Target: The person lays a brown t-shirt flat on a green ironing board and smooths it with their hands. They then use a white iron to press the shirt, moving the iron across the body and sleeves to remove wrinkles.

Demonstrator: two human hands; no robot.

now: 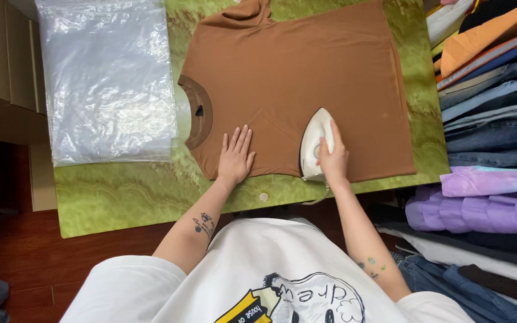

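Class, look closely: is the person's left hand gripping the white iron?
No, the left hand lies flat on the brown shirt; the right hand holds the iron.

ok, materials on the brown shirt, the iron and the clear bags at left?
Brown t-shirt: looks like soft matte knit cotton or a blend; it lies flat with a ribbed collar. Iron, gripped by the right hand: white glossy shell, probably plastic; soleplate hidden. Clear bags: thin glossy plastic film, wrinkled, with glare. The left hand presses flat on the shirt.

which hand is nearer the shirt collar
Left. The left hand lies flat on the brown t-shirt just right of its collar; the right hand grips the iron, farther away.
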